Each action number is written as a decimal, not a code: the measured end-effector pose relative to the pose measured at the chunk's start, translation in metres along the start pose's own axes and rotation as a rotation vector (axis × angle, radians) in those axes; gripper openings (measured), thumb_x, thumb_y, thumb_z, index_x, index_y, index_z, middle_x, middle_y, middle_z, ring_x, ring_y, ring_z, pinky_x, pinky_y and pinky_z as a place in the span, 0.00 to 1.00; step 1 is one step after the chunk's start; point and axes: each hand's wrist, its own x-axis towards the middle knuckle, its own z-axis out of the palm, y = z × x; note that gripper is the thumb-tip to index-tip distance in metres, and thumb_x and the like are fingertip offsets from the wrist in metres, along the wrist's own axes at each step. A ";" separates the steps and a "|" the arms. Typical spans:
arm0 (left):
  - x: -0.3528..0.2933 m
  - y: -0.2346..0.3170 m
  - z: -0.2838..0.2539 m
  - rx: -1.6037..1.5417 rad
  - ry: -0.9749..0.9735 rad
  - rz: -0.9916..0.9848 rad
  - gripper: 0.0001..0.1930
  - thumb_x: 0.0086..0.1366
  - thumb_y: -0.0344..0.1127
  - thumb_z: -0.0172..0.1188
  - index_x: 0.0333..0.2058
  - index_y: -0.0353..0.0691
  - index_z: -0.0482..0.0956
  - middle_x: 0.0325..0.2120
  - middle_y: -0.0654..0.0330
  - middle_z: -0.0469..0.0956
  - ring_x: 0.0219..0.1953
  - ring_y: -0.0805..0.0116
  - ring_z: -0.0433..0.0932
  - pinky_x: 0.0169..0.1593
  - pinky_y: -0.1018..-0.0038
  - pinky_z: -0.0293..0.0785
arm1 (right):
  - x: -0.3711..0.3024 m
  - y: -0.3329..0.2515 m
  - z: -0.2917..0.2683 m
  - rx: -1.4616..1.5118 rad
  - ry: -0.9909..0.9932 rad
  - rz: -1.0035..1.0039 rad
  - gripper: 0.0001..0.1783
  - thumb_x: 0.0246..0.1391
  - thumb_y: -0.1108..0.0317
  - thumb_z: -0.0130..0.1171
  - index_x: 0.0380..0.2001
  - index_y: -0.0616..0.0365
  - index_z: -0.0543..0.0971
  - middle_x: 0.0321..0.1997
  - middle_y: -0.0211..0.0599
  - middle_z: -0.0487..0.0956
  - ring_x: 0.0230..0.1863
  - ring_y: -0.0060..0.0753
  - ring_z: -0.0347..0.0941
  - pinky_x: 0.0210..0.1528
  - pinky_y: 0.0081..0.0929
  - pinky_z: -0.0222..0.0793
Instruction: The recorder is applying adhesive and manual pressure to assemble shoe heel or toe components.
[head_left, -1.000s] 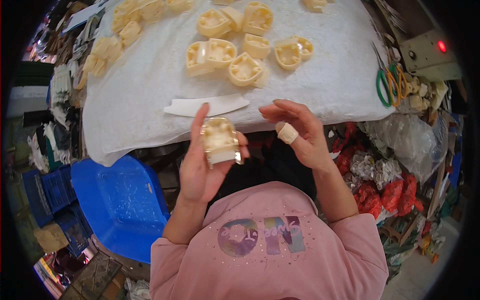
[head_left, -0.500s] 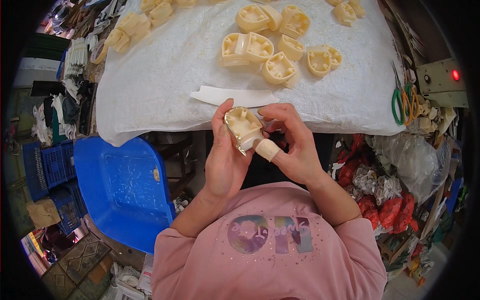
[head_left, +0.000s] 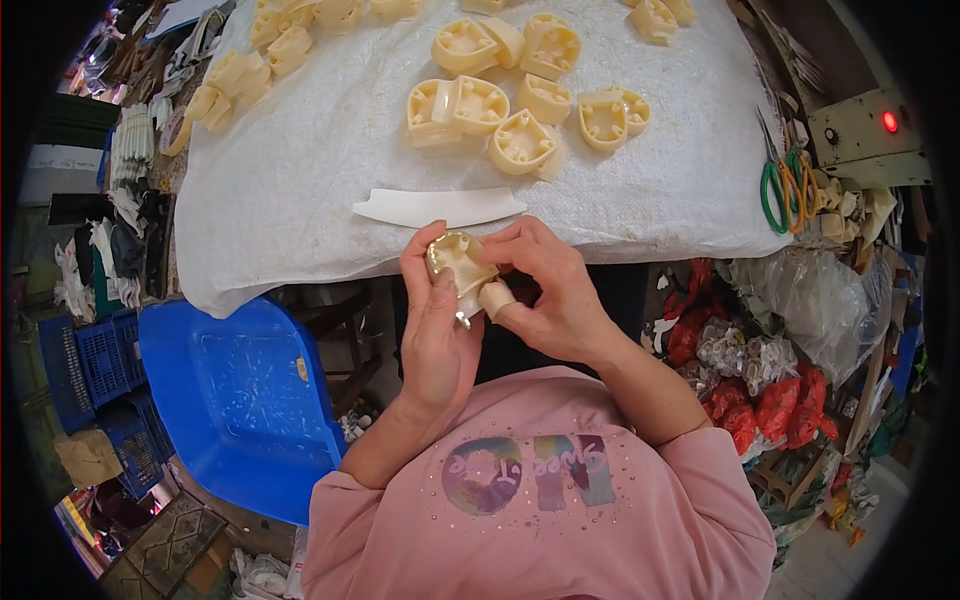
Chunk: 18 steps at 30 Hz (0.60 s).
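Note:
A cream plastic shoe heel (head_left: 462,262) with a shiny gold rim is held just off the table's near edge, its hollow side with inner posts facing up. My left hand (head_left: 437,330) is closed round its left side, thumb against the rim. From the right, the fingers and thumb of my right hand (head_left: 552,292) close on the same heel. Tan tape wraps the right thumb, which presses near the lower edge. My fingers hide the heel's underside. Just beyond my hands, a curved white strip (head_left: 440,207) lies flat on the cloth.
More cream heels (head_left: 523,142) lie in groups on the white woven cloth (head_left: 310,190). Green- and orange-handled scissors (head_left: 772,195) rest at the right edge, beside a box with a red light (head_left: 888,122). A blue plastic tub (head_left: 240,400) stands low at left. Red bags (head_left: 780,410) are heaped at right.
The whole view has shifted slightly, so the table things sit further left. The heel is tilted a little differently, and my right fingers have moved in over its upper right edge.

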 end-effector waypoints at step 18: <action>-0.049 0.036 -0.331 1.014 0.780 -0.165 0.22 0.59 0.19 0.46 0.53 0.37 0.68 0.48 0.54 0.72 0.49 0.62 0.70 0.54 0.72 0.63 | 0.050 0.019 0.011 -0.623 -0.140 -0.298 0.11 0.37 0.79 0.57 0.30 0.63 0.74 0.41 0.42 0.72 0.46 0.43 0.66 0.47 0.33 0.67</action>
